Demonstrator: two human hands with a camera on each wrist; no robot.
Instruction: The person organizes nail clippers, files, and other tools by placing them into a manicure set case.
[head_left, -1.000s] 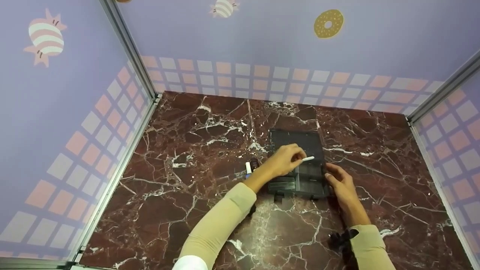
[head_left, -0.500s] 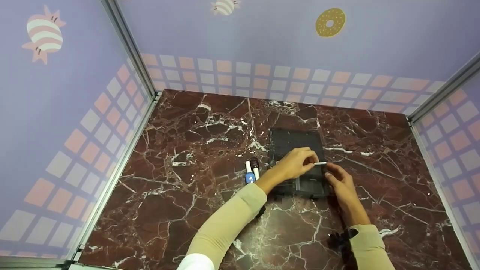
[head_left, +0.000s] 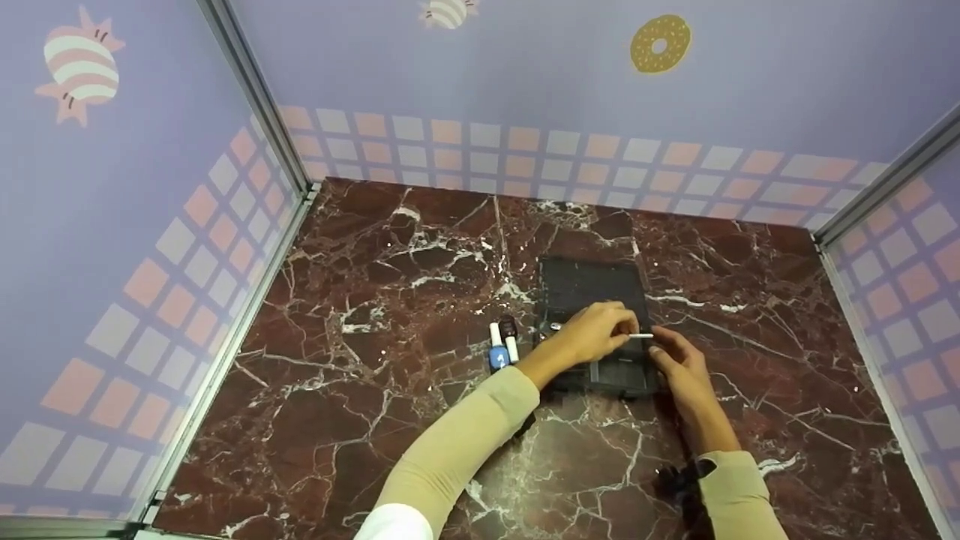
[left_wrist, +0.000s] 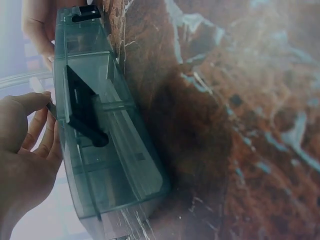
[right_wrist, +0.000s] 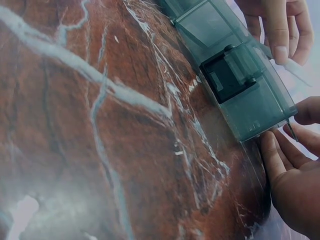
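A dark translucent plastic box point(head_left: 589, 279) with compartments lies on the marbled surface, black latches point(left_wrist: 85, 105) on its near side. Over the box, my left hand point(head_left: 592, 335) pinches a thin white stick point(head_left: 641, 336) between thumb and fingers. The stick points right and runs almost level, its free end close to the right fingertips. My right hand point(head_left: 686, 371) grips the box's right side, thumb at the upper edge and fingers lower down, as the right wrist view shows. The left hand and forearm hide part of the compartments.
Two nail polish bottles lie left of the box: a blue one point(head_left: 499, 358) with a white cap and a dark one point(head_left: 508, 327). A small shiny item point(head_left: 555, 327) shows at the box's left side. Patterned walls point(head_left: 465, 75) enclose the surface.
My left hand has moved right and slightly nearer with the white stick, which now lies more level. The two bottles have come fully into view. The right hand has stayed at the box.
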